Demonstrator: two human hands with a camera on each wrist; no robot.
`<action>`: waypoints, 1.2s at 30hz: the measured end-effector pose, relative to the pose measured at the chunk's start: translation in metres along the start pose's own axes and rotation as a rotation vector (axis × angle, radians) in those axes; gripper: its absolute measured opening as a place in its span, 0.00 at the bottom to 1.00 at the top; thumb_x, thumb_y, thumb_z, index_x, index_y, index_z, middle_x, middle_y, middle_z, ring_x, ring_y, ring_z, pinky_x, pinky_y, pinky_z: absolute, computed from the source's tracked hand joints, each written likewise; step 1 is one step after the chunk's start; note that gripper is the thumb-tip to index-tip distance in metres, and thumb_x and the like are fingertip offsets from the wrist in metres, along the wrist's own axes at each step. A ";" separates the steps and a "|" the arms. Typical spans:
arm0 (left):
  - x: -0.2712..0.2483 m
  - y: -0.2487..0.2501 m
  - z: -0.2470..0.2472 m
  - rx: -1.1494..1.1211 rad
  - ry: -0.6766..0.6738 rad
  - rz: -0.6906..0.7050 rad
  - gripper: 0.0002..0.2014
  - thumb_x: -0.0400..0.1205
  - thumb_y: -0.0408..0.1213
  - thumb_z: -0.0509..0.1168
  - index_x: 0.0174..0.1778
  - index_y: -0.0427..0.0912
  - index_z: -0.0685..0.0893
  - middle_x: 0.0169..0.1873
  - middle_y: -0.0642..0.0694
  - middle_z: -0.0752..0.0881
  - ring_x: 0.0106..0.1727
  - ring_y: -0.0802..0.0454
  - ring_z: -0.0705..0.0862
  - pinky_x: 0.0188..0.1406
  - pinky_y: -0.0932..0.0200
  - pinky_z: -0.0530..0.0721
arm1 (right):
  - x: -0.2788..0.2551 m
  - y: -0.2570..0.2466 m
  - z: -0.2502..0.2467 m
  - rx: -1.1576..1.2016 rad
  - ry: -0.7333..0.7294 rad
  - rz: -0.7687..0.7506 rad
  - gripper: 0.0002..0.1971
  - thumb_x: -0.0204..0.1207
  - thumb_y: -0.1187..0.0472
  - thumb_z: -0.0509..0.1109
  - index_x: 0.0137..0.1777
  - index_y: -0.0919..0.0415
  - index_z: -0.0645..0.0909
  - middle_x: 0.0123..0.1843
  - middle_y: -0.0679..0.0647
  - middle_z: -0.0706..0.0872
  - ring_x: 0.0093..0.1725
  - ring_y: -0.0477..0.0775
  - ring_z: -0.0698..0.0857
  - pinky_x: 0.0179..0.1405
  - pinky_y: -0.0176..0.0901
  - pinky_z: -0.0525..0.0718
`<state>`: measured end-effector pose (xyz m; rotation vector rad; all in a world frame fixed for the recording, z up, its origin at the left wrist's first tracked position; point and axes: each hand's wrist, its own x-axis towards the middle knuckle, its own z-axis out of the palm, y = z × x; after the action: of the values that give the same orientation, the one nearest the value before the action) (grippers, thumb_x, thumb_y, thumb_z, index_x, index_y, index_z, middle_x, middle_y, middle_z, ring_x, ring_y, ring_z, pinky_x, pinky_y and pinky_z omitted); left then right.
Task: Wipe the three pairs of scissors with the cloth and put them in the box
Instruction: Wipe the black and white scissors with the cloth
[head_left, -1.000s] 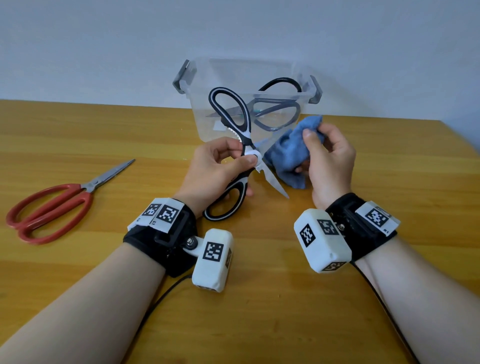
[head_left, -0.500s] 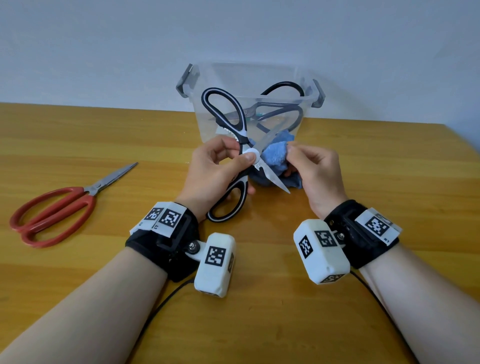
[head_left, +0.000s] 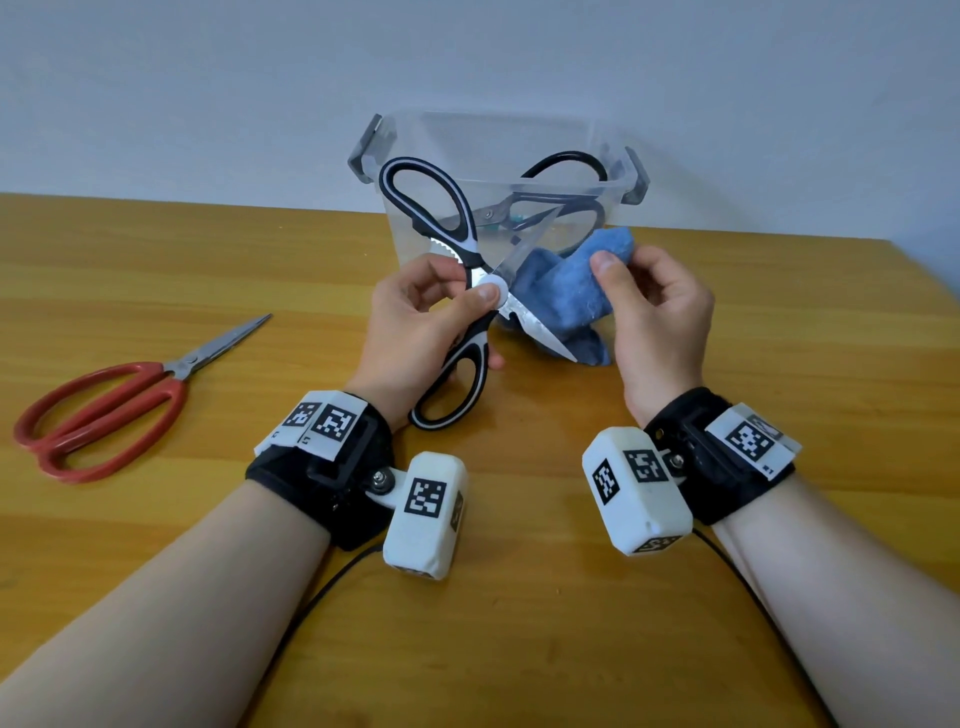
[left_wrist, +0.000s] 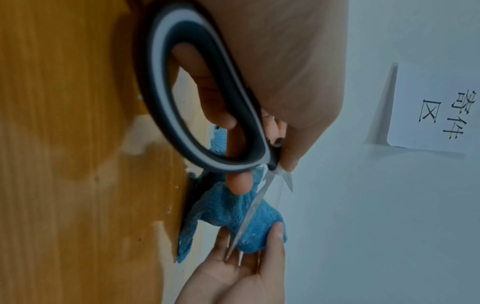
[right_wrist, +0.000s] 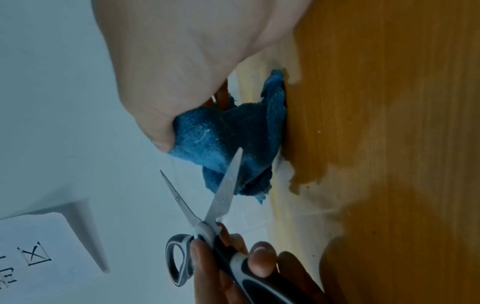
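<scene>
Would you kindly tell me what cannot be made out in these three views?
- Head view: black-handled scissors in the clear box; blades blurred behind its wall.
- Left wrist view: blue cloth is partly hidden by the scissors handle.
- Right wrist view: paper sign lettering cut off by the edge.

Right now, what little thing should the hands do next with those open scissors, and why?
Probably slide the blue cloth along a blade. The left hand holds the black-and-white scissors at the pivot with the blades spread, and the right hand pinches the cloth right beside them. One pair already lies in the clear box; the red scissors wait on the table.
</scene>
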<state>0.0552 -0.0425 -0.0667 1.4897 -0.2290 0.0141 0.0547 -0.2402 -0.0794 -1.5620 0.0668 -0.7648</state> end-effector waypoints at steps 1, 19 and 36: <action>0.000 0.000 0.000 0.000 -0.002 -0.003 0.13 0.83 0.36 0.74 0.46 0.41 0.74 0.41 0.41 0.87 0.28 0.38 0.91 0.17 0.59 0.70 | 0.000 0.000 0.000 0.020 -0.004 0.029 0.02 0.77 0.58 0.75 0.45 0.55 0.87 0.37 0.42 0.86 0.39 0.39 0.83 0.40 0.35 0.80; 0.004 -0.004 -0.001 -0.112 0.017 0.000 0.09 0.87 0.32 0.69 0.47 0.39 0.74 0.32 0.41 0.89 0.24 0.42 0.89 0.14 0.59 0.74 | 0.001 0.001 0.001 0.089 -0.023 0.124 0.07 0.73 0.52 0.77 0.48 0.51 0.88 0.53 0.58 0.90 0.45 0.49 0.85 0.49 0.51 0.87; 0.008 0.001 -0.004 -0.531 0.121 -0.024 0.05 0.86 0.35 0.68 0.51 0.37 0.82 0.45 0.42 0.91 0.54 0.41 0.93 0.31 0.55 0.86 | -0.007 -0.007 0.002 0.280 -0.387 0.231 0.07 0.73 0.66 0.69 0.36 0.54 0.82 0.33 0.57 0.80 0.34 0.58 0.81 0.40 0.51 0.84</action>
<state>0.0635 -0.0396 -0.0645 0.9587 -0.1041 0.0222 0.0473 -0.2338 -0.0761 -1.3797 -0.1376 -0.2686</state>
